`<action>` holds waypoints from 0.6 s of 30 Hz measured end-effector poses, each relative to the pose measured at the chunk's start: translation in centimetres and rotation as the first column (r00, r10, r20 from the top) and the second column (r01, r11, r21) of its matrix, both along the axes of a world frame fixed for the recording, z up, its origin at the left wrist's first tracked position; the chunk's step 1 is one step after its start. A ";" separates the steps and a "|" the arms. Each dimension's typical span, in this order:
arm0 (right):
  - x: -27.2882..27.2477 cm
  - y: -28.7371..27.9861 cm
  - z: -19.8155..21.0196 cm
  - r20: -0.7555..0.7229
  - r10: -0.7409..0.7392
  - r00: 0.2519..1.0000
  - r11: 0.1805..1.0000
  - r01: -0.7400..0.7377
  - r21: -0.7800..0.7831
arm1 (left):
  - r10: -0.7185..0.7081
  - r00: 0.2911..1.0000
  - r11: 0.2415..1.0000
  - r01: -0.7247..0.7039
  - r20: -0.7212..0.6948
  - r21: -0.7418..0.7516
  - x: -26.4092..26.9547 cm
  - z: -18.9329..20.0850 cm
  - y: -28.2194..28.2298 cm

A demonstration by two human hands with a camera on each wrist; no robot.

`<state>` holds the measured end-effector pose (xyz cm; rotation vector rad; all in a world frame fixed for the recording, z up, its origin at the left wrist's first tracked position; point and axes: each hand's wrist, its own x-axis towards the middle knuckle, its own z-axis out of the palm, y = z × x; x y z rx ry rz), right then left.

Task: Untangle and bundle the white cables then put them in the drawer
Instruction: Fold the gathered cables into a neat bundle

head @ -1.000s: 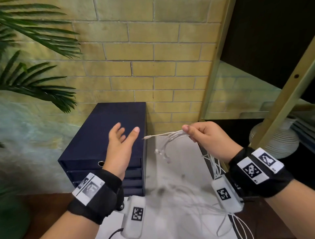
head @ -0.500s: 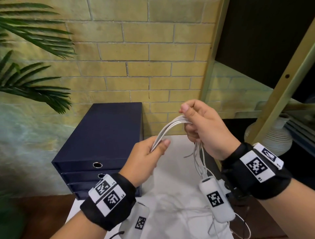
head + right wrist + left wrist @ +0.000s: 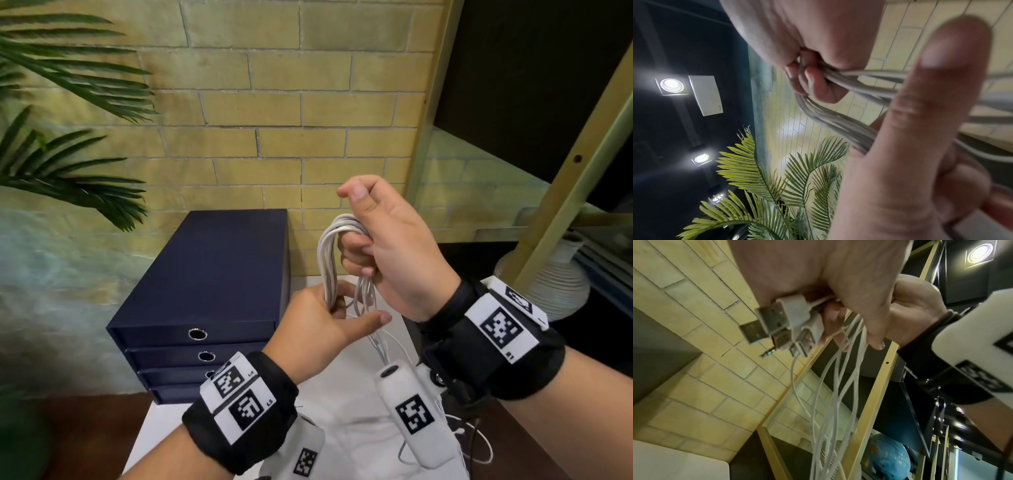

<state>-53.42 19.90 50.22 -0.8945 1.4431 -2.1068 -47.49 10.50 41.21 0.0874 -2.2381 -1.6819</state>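
Since half a second ago: loop folded tighter, raised at frame centre. Right hand [image 3: 387,246] clamps white cables [image 3: 330,253] at bend; left hand [image 3: 317,325] pinches plug ends (USB). Keep strands parallel, tails still dangling; drawer unit [image 3: 205,287] lower left, closed.

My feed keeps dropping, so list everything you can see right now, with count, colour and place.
cables: several, white, looped between both hands, ends trailing to the table
plugs: a few, white and metal, at left hand
drawer box: one, navy, four closed drawers, on table by the wall
table: one, white, below hands
plant: green fronds, left
shelf frame: gold, right
vase: one, white ribbed, right
globe: one, blue, on shelf
left hand: grips cables low
right hand: grips loop top
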 end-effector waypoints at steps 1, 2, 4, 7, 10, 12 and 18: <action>0.1 -0.1 0.1 -0.003 0.004 1.000 1.000 -0.004 0.000 | -0.011 1.000 1.000 0.011 -0.005 0.006 0.0 0.1 -0.1; 0.2 -0.2 0.2 -0.005 0.006 1.000 1.000 -0.006 0.000 | -0.020 1.000 1.000 0.020 -0.004 0.006 0.1 0.1 -0.1; 0.4 -0.4 0.3 -0.004 0.007 1.000 1.000 -0.007 -0.005 | -0.020 1.000 1.000 0.020 0.003 0.003 0.2 0.3 -0.2; 0.6 -0.6 0.5 -0.009 0.009 1.000 1.000 -0.009 -0.004 | 0.001 1.000 1.000 -0.001 -0.013 0.005 0.4 0.4 0.0; 0.6 -0.5 0.7 -0.058 -0.009 0.998 0.999 0.011 0.041 | 0.020 1.000 1.000 -0.021 -0.024 -0.024 0.7 0.4 -0.2; 0.6 -0.4 0.9 -0.105 -0.015 0.994 0.996 0.024 0.083 | 0.034 0.999 0.999 -0.034 -0.016 -0.038 0.7 0.2 -0.5; 0.4 -0.5 1.0 -0.171 -0.023 0.985 0.988 0.048 0.144 | 0.082 0.997 0.996 -0.082 0.013 -0.043 0.7 0.1 -0.9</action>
